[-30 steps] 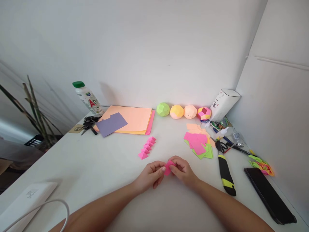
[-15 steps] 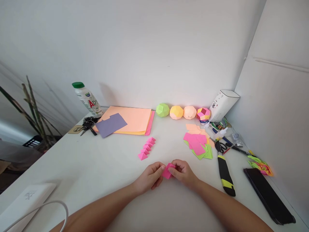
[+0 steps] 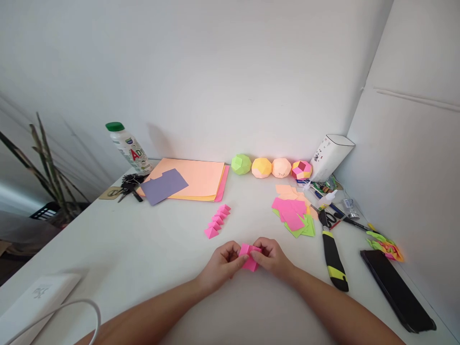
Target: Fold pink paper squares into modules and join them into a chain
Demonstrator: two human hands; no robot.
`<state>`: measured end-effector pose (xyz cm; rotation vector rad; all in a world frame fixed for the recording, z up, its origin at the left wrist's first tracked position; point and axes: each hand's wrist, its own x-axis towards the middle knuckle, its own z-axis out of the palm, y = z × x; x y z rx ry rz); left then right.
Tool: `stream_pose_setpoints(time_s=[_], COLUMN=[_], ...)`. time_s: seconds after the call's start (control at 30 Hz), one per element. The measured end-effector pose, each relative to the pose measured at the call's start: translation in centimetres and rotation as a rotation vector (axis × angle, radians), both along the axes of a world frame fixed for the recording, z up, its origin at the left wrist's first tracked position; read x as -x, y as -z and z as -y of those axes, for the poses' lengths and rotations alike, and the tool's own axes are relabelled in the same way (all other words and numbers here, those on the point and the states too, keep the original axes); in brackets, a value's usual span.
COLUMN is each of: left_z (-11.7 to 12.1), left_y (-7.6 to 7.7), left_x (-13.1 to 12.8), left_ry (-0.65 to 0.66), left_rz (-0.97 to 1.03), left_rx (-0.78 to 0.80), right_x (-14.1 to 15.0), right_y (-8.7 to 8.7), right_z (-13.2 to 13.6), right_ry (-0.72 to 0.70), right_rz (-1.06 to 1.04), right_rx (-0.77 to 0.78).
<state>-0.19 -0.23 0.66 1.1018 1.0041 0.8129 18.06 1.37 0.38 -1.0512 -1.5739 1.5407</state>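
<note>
A small piece of pink paper [image 3: 249,262] with folds in it is held between both hands near the front of the white table. My left hand [image 3: 227,262] pinches its left side, thumb on the front. On the opposite side my right hand [image 3: 271,256] grips it, also with the thumb in front. The fingertips behind the paper are partly hidden. Just beyond the hands lies a slanting row of folded pink paper pieces [image 3: 217,221]. Cut pink paper pieces [image 3: 292,211] lie on green ones [image 3: 308,226] to the right.
Several paper balls [image 3: 241,164] line the wall beside large peach sheets [image 3: 201,175] and a purple sheet [image 3: 167,186]. A bottle [image 3: 131,149] and keys [image 3: 131,184] stand left. At right lie a utility knife [image 3: 334,261], scissors [image 3: 328,219], glue [image 3: 327,199] and a black phone-like slab [image 3: 397,290].
The left thumb has come across onto the front of the pink paper, and more of the paper's folded faces show. The right hand stays almost in place.
</note>
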Motion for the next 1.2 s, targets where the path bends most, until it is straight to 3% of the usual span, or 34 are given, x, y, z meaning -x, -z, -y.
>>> stream_pose_setpoints(time_s=[0.37,0.63,0.97,1.2], left_z=[-0.2,-0.2,-0.2,-0.2], left_y=[0.8,0.2,0.1,-0.2], left_x=[-0.1,0.2,0.1,0.2], left_ry=[-0.033,0.063,0.047,0.063], left_rz=[0.237,0.168,0.088,-0.007], left_rx=[-0.011,-0.049,-0.081,-0.113], right_x=[-0.1,0.2,0.2,0.2], right_y=[0.2,-0.3,-0.2,0.3], right_z=[-0.2,-0.1,-0.1,0.0], right_ry=[-0.042,-0.018,0.041,0.065], right_rz=[0.030,-0.001,-0.022,-0.081], right_rx=[-0.082,-0.113,-0.138,-0.012])
